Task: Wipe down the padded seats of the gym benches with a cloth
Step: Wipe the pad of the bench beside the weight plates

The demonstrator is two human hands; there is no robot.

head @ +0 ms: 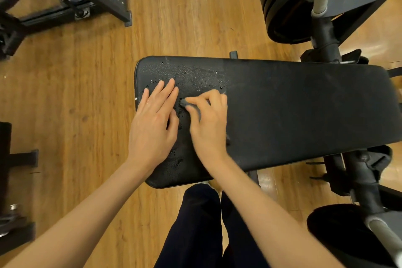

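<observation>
A small dark grey cloth (185,102) lay on the wet left end of the black padded bench seat (293,111), pinched between the thumb and forefinger of the right hand (208,124), while the left hand (154,119) rested flat and relaxed on the pad just beside it, fingers straight. Both hands sat near the seat's rounded left edge, with the long dry stretch of padding running right toward the black weight plates (282,2) and bare wooden floor (87,93) to the left.
</observation>
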